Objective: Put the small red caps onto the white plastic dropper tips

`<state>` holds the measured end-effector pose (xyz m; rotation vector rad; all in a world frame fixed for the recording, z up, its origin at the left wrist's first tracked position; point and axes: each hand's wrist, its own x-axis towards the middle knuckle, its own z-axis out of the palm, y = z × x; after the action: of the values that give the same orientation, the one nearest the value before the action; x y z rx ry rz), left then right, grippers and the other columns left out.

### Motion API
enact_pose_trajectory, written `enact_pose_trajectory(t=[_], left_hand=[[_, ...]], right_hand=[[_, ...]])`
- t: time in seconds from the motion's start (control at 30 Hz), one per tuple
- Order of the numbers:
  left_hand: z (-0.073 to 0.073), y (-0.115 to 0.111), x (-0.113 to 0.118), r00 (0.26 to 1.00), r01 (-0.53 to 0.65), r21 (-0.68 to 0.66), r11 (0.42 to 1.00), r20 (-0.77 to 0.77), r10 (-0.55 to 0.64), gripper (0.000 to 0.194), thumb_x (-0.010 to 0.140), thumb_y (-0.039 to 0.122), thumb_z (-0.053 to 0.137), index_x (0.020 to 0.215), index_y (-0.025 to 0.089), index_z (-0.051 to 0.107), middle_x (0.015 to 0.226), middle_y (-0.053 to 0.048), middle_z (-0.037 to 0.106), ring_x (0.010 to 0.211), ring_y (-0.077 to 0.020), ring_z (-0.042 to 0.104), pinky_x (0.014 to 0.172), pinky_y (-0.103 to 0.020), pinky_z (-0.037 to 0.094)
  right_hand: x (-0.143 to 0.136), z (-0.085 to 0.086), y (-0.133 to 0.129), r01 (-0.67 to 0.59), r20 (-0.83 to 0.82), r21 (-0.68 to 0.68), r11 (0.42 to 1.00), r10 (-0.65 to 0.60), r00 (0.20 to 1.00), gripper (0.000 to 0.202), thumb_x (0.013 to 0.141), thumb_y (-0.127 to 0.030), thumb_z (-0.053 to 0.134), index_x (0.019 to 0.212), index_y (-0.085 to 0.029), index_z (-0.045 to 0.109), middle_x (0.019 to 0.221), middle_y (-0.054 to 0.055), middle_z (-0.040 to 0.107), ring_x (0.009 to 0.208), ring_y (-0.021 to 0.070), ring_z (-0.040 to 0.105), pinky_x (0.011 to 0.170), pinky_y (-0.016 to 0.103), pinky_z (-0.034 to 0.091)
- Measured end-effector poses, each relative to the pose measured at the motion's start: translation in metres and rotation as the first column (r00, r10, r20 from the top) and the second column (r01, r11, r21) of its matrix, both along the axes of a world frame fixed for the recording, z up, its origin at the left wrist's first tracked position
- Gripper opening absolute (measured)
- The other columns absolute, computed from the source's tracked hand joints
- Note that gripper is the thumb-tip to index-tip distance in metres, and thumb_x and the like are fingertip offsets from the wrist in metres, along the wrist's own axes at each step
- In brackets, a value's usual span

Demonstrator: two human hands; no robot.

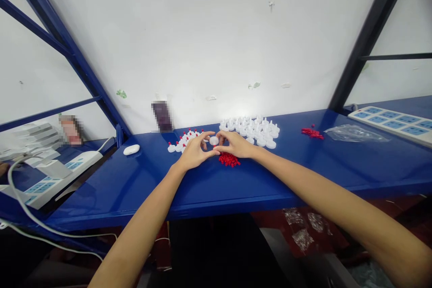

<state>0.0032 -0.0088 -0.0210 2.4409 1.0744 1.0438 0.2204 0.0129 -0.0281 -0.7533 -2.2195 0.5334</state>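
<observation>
Between my two hands is a white nozzle cap (213,140), its round base facing me, with a bit of red at its lower edge. My left hand (194,152) curls around it from the left, thumb below and fingers above. From the other side, my right hand (236,145) pinches at the same cap, its thumb by the red bit. Just below the fingers lies a pile of small red tips (229,159). Several white caps with red tips (178,147) stand behind my left hand. Many plain white nozzle caps (251,128) stand behind my right hand.
On the blue table (290,175) are a small white case (131,149), more red pieces (312,133) and a clear plastic bag (354,133). A blurred phone-like object (162,117) leans on the wall. Power strips (398,123) lie at both sides, near the shelf posts (366,36).
</observation>
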Motion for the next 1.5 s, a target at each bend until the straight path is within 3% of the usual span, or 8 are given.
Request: enact_pose_trajectory(t=[0.27, 0.43, 0.67, 0.83, 0.97, 1.13, 1.33, 1.5], left_hand=[[0.001, 0.000, -0.001, 0.995, -0.006, 0.115, 0.993, -0.102, 0.017, 0.033, 0.091, 0.035, 0.060, 0.120, 0.021, 0.064, 0.102, -0.006, 0.070, 0.075, -0.0160, 0.060, 0.075, -0.032, 0.050], [-0.001, 0.002, -0.002, 0.981, -0.084, 0.157, 0.984, -0.162, 0.109, 0.027, 0.093, 0.037, 0.054, 0.110, 0.020, 0.066, 0.108, -0.008, 0.069, 0.096, -0.0224, 0.062, 0.089, -0.037, 0.049], [-0.009, 0.012, -0.011, 0.932, -0.185, 0.202, 0.962, -0.276, 0.237, 0.028, 0.092, 0.038, 0.056, 0.102, 0.018, 0.072, 0.107, -0.011, 0.066, 0.107, -0.0284, 0.055, 0.103, -0.049, 0.041], [-0.009, 0.017, -0.016, 0.921, -0.293, 0.235, 0.927, -0.191, 0.339, 0.032, 0.091, 0.034, 0.056, 0.110, 0.015, 0.072, 0.114, -0.013, 0.066, 0.110, -0.0307, 0.050, 0.103, -0.049, 0.039], [-0.006, 0.014, -0.015, 0.925, -0.307, 0.228, 0.924, -0.156, 0.346, 0.029, 0.091, 0.034, 0.055, 0.108, 0.018, 0.072, 0.109, -0.010, 0.068, 0.108, -0.0303, 0.050, 0.100, -0.048, 0.041], [-0.001, 0.008, -0.009, 0.956, -0.232, 0.251, 0.940, -0.118, 0.267, 0.022, 0.094, 0.031, 0.052, 0.094, 0.020, 0.071, 0.100, -0.007, 0.071, 0.097, -0.0245, 0.057, 0.094, -0.042, 0.044], [0.001, 0.004, -0.002, 0.976, -0.153, 0.191, 0.970, -0.121, 0.178, 0.020, 0.091, 0.027, 0.051, 0.090, 0.020, 0.070, 0.088, -0.005, 0.072, 0.079, -0.0194, 0.061, 0.080, -0.035, 0.047], [0.000, 0.002, 0.000, 0.978, -0.122, 0.139, 0.983, -0.150, 0.142, 0.022, 0.091, 0.028, 0.050, 0.089, 0.019, 0.070, 0.080, -0.003, 0.071, 0.070, -0.0176, 0.061, 0.072, -0.031, 0.046]], right_hand=[[0.001, 0.003, -0.008, -0.013, 0.045, -0.039, 0.999, 0.015, 0.999, 0.040, 0.094, -0.056, 0.054, 0.106, -0.018, 0.062, 0.074, -0.001, 0.065, 0.066, 0.0157, 0.058, 0.065, 0.028, 0.039], [0.006, 0.010, -0.006, 0.124, 0.082, 0.096, 0.988, -0.132, 0.988, 0.033, 0.100, -0.041, 0.048, 0.106, -0.019, 0.071, 0.070, 0.001, 0.066, 0.075, 0.0190, 0.057, 0.075, 0.032, 0.040], [0.034, 0.020, 0.013, 0.510, 0.183, 0.188, 0.839, -0.540, 0.822, 0.028, 0.089, -0.018, 0.050, 0.077, -0.016, 0.075, 0.072, 0.010, 0.069, 0.082, 0.0255, 0.057, 0.078, 0.036, 0.041], [0.055, 0.025, 0.021, 0.692, 0.248, 0.263, 0.672, -0.740, 0.625, 0.030, 0.091, -0.023, 0.049, 0.094, -0.011, 0.077, 0.089, 0.019, 0.071, 0.096, 0.0313, 0.062, 0.080, 0.038, 0.044], [0.059, 0.026, 0.021, 0.747, 0.314, 0.255, 0.613, -0.784, 0.536, 0.033, 0.091, -0.029, 0.052, 0.109, -0.011, 0.074, 0.100, 0.021, 0.072, 0.093, 0.0331, 0.066, 0.076, 0.040, 0.046], [0.057, 0.023, 0.020, 0.722, 0.411, 0.277, 0.634, -0.757, 0.507, 0.028, 0.089, -0.024, 0.054, 0.099, -0.013, 0.078, 0.095, 0.020, 0.074, 0.092, 0.0333, 0.067, 0.078, 0.041, 0.047], [0.054, 0.018, 0.023, 0.720, 0.354, 0.233, 0.654, -0.746, 0.564, 0.033, 0.089, -0.024, 0.055, 0.114, -0.017, 0.075, 0.110, 0.016, 0.074, 0.101, 0.0302, 0.066, 0.081, 0.038, 0.048], [0.051, 0.016, 0.025, 0.667, 0.357, 0.148, 0.731, -0.668, 0.653, 0.028, 0.090, -0.022, 0.053, 0.103, -0.019, 0.077, 0.095, 0.011, 0.075, 0.091, 0.0254, 0.067, 0.076, 0.033, 0.046]])
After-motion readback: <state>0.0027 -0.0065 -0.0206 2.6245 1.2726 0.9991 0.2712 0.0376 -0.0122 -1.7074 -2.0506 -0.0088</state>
